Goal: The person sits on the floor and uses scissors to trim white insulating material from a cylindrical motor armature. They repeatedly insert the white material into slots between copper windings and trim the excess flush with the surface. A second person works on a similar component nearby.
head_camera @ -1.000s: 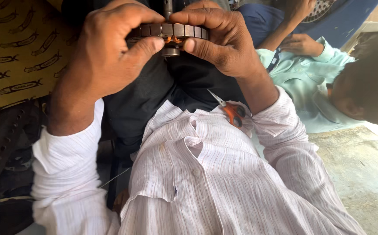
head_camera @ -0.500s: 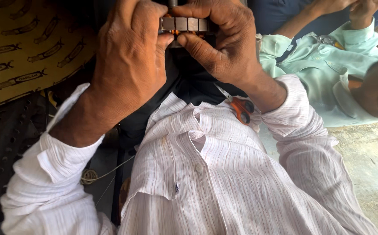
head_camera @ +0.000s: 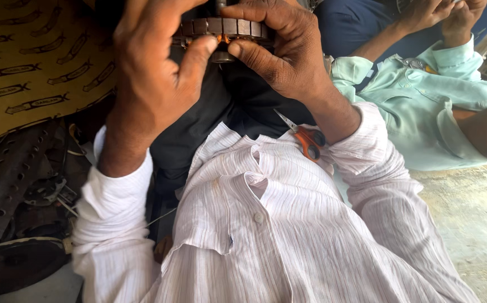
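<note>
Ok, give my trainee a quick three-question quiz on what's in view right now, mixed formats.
1. True or false: both the left hand and the right hand grip the slotted metal ring.
2. Multiple choice: the orange-handled scissors lie
A. in the left hand
B. by the right forearm, on the lap
C. on the perforated metal strip
3. Fill in: a second person at the upper right wears a pale ____ shirt.

Key:
1. True; fingers of both hands close on the ring.
2. B.
3. Green.
</note>
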